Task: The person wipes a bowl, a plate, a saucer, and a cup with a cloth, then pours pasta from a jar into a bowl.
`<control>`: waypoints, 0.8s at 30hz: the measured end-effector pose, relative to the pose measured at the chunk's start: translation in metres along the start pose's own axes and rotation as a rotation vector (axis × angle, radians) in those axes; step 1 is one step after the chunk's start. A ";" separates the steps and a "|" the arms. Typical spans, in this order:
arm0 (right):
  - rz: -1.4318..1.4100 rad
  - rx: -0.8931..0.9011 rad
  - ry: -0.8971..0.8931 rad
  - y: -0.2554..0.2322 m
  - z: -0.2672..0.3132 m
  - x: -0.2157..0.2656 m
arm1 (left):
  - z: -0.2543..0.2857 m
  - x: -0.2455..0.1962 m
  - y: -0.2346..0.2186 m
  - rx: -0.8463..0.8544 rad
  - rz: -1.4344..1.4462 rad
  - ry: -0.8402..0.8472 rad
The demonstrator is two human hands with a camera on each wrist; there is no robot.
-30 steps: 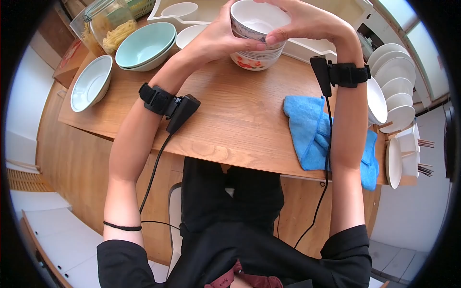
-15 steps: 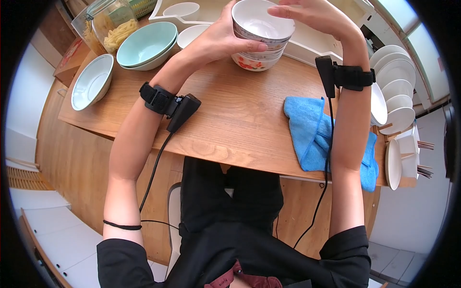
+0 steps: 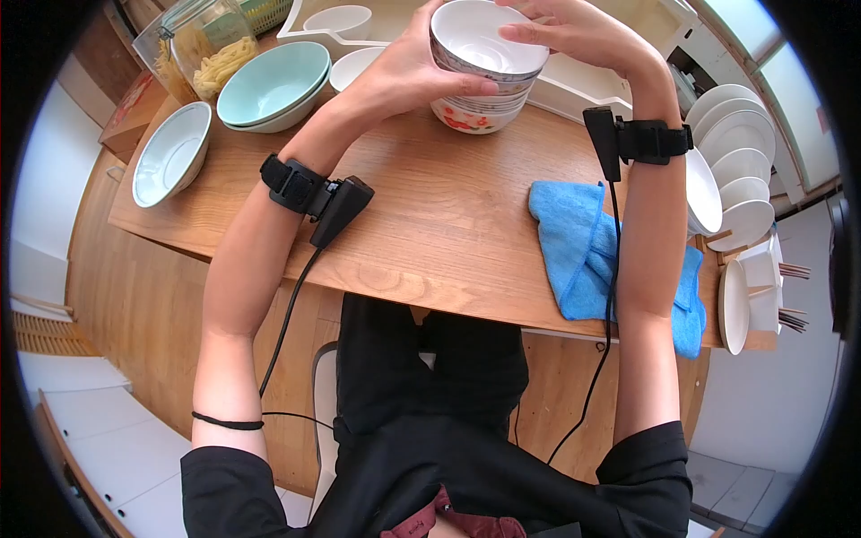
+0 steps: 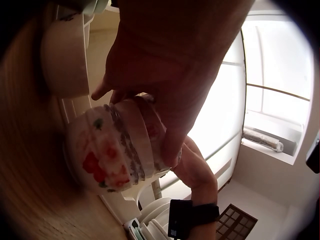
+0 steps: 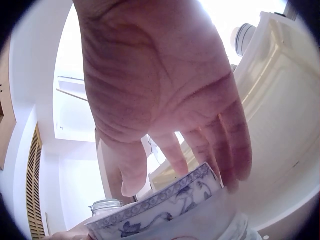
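Observation:
A stack of several patterned bowls stands at the far side of the wooden table. The lowest bowl carries red flowers, seen in the left wrist view. My left hand grips the stack from the left, thumb on the near side near the top. Over the right of the white-lined top bowl hovers my right hand, thumb above the opening. In the right wrist view its fingers reach down, nearly straight, by the blue-patterned rim.
Green bowls and a pale bowl sit on the left, beside a pasta jar. A white tray lies behind the stack. On the right are a blue cloth and racked white plates.
My right thumb has come off the outside of the stack. That hand rose to the right, then moved slightly back left over the top bowl. My left hand keeps its grip.

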State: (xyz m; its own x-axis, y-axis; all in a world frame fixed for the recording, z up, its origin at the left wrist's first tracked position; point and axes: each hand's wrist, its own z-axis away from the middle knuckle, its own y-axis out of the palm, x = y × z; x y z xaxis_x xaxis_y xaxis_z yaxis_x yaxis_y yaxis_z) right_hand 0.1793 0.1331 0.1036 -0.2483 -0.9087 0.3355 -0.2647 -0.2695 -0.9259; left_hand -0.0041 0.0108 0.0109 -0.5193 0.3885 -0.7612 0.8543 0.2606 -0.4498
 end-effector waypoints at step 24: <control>-0.042 -0.188 0.106 0.010 -0.009 -0.011 | 0.000 0.014 0.006 -0.018 0.081 0.041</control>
State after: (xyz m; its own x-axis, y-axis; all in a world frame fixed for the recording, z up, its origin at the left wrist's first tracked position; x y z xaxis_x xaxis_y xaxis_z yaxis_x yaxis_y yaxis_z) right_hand 0.1709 0.1436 0.0918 -0.3275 -0.8565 0.3989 -0.4438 -0.2332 -0.8652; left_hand -0.0060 0.0181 -0.0023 -0.4493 0.4449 -0.7748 0.8932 0.2427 -0.3786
